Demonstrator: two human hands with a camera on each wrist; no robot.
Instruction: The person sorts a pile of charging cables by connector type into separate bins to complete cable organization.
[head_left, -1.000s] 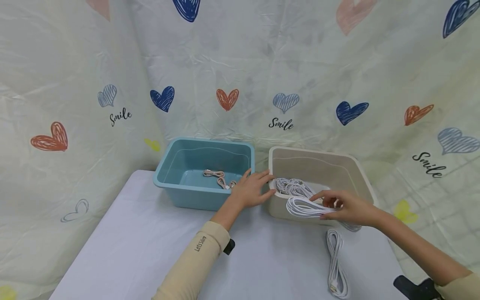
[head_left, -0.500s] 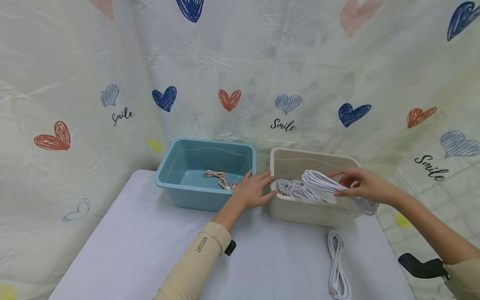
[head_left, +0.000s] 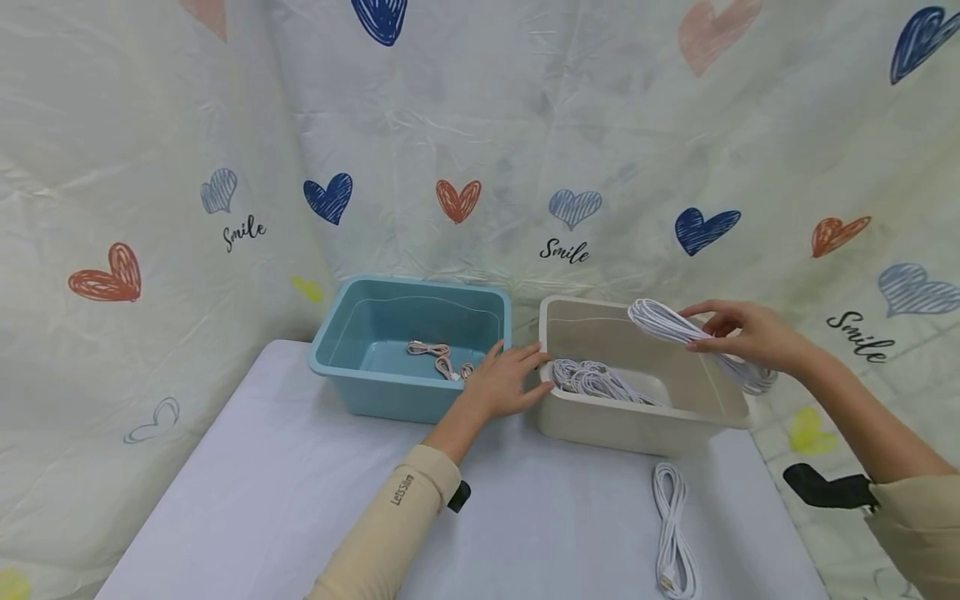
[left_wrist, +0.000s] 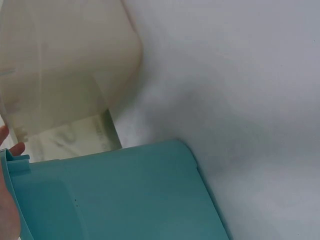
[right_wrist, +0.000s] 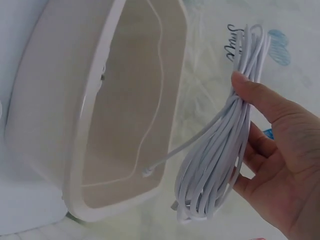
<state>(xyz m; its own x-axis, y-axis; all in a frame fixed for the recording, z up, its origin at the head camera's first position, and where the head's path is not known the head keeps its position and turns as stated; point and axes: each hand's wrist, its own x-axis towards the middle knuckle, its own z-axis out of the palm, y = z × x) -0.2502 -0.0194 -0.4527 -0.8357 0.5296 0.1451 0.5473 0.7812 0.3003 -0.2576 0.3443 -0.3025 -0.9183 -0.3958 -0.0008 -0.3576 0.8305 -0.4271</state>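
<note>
My right hand (head_left: 750, 333) pinches a coiled white cable (right_wrist: 215, 150) by its gathered middle, above the right end of the beige bin (head_left: 630, 425). In the right wrist view one cable end with a small plug hangs out toward that bin. Several more white coiled cables (head_left: 600, 382) lie at the left inside it. My left hand (head_left: 504, 382) rests over the right rim of the blue bin (head_left: 405, 398), fingers spread, with fingertips at the beige bin's left rim. Small beige coiled cables (head_left: 429, 347) lie inside the blue bin, partly hidden behind its front wall.
Another white coiled cable (head_left: 672, 533) lies on the white-covered table (head_left: 525, 517), in front of the beige bin. Behind both bins hangs a pale sheet (head_left: 465, 108) printed with hearts. The table's right edge runs just past the beige bin.
My right hand has lifted the white coiled cable up and to the right, from the beige bin's front rim to above its right end. The left hand stays in place.
</note>
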